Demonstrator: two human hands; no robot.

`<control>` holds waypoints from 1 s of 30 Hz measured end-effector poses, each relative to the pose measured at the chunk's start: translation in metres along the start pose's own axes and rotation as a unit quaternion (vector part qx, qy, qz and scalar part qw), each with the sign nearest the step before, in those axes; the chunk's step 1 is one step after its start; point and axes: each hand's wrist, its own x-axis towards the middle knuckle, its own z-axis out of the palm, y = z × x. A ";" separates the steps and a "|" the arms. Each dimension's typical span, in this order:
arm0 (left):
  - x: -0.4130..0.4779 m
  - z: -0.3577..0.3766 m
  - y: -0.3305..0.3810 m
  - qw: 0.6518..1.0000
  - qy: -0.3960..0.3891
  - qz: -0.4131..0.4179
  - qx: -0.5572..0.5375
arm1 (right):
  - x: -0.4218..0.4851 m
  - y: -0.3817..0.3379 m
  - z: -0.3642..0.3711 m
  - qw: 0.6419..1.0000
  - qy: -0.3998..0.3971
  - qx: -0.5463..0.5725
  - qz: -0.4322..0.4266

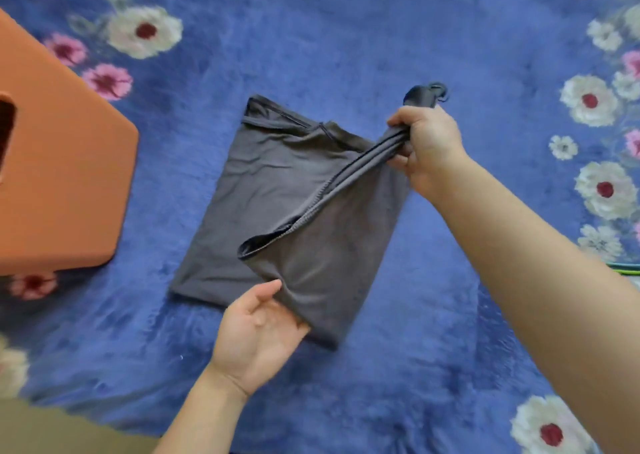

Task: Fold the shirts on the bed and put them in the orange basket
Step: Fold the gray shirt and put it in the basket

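A dark grey shirt (277, 194), partly folded, lies in the middle of the blue flowered bed cover. My right hand (429, 145) grips a bunched edge of the shirt and holds it lifted above the cloth at the upper right, with a bit of fabric sticking out past the fist. My left hand (263, 329) is at the shirt's near edge, palm turned up, thumb on top of the cloth and fingers hidden beneath the fold. The orange basket (65, 176) stands at the left edge of the view, apart from the shirt.
The blue plush cover (346, 38) with white and pink flowers spreads all around the shirt. A green cord (623, 268) shows at the right edge. A pale floor strip (52, 429) lies at the lower left, past the bed's edge.
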 end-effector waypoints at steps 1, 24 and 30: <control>-0.005 -0.009 0.006 1.000 0.004 0.028 -0.005 | -0.004 -0.001 0.023 0.999 -0.043 -0.006 -0.009; -0.010 -0.075 0.071 0.487 0.401 0.296 0.717 | -0.068 0.187 0.035 0.802 0.078 -0.531 -0.263; 0.063 -0.085 0.087 0.233 0.149 0.226 0.934 | -0.010 0.177 0.072 0.670 -0.014 -0.654 -0.352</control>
